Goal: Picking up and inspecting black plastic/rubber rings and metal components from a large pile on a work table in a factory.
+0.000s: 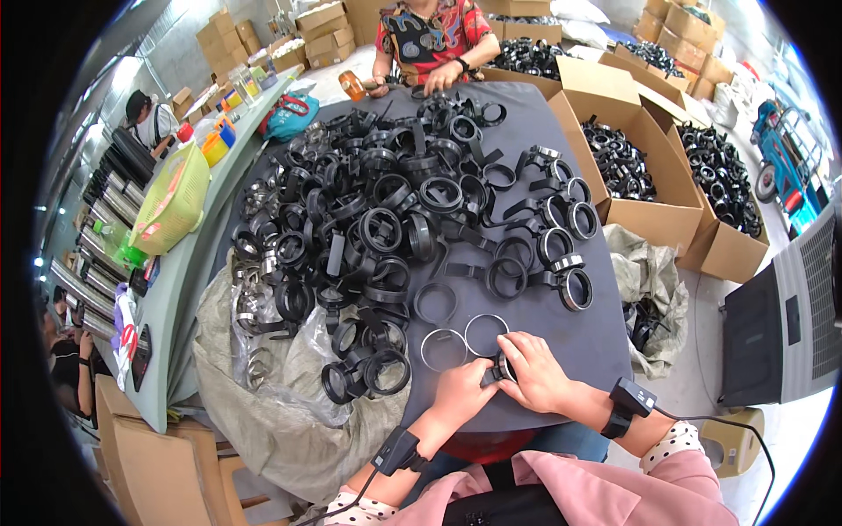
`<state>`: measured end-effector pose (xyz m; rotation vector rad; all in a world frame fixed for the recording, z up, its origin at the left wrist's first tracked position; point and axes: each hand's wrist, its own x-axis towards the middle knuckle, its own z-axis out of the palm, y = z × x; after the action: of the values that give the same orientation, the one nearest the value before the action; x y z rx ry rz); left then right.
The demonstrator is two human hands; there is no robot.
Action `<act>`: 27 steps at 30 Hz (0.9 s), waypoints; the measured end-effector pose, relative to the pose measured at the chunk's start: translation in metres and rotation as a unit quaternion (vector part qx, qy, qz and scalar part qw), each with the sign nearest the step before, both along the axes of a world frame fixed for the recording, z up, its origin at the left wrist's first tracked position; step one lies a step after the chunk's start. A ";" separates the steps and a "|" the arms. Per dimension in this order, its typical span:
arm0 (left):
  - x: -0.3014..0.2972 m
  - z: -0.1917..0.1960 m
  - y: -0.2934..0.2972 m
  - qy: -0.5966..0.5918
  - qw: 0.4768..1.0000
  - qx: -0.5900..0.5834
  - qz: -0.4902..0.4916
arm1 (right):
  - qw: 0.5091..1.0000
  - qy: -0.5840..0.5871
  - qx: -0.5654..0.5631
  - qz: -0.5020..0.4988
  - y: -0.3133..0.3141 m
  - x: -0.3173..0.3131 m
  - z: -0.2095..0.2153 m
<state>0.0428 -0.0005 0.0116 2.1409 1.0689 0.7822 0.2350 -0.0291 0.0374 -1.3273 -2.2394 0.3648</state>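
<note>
Near the front edge of the grey-covered table (570, 394), both my hands are closed around one black ring-shaped part (503, 368). My left hand (462, 392) grips its short side arm, and my right hand (537, 372) wraps over the ring, hiding much of it. Just beyond my fingers lie two thin silver rings (445, 350) and a thin dark ring (435, 303). A large heap of black ring parts with flat arms (377, 188) covers the table's middle and left. To the right, several black parts with silver bands (556, 246) lie in a row.
A crumpled woven sack (237, 377) with clear plastic spreads over the table's left front. Across the table a person (434, 44) holds an orange-headed mallet (352, 85). Cardboard boxes (653, 223) of black parts stand right, beside a grey machine (772, 316). A green basket (175, 200) sits left.
</note>
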 end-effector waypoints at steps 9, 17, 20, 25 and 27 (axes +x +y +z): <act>-0.008 0.015 -0.020 -0.045 0.996 0.064 0.038 | 0.984 0.073 0.082 -0.137 -0.023 0.058 -0.004; 0.011 0.070 0.015 0.173 0.939 0.256 0.153 | 0.961 -0.108 0.190 -0.167 0.016 0.081 -0.003; -0.014 0.064 0.032 0.226 0.950 0.156 0.151 | 0.958 -0.083 0.243 -0.127 0.031 0.055 0.011; -0.039 0.056 0.041 0.139 0.975 0.086 0.150 | 0.952 -0.084 0.222 -0.193 0.063 0.021 0.026; -0.045 0.052 0.041 0.109 0.982 0.054 0.143 | 0.947 -0.088 0.185 -0.249 0.079 0.015 0.032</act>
<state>-0.0020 0.0401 0.0633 2.2318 1.5055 0.7615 0.2501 0.0496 0.0693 -1.6869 -1.8809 -0.3506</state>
